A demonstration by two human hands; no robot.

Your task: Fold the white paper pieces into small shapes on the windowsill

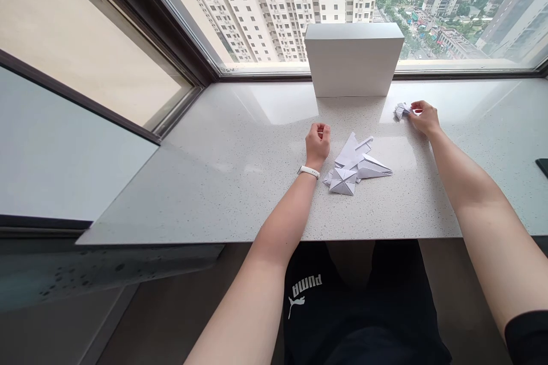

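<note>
My right hand [424,118] pinches the edge of a small white folded-paper piece [402,111] on the counter, to the right of the box. The piece looks crumpled and many-layered, and part of it is hidden by my fingertips. My left hand [318,141] rests on the counter with its fingers curled in, and I see nothing held in it. Just right of that wrist lies a loose pile of white origami pieces [362,162], some long and pointed. At the pile's near side, a squarish piece with star-like creases [343,181] overlaps the others.
A white box [354,65] stands upright against the window at the back of the speckled counter [205,182]. At the far right edge lies a dark flat object [542,167], partly out of view. The counter's front edge runs just before my lap.
</note>
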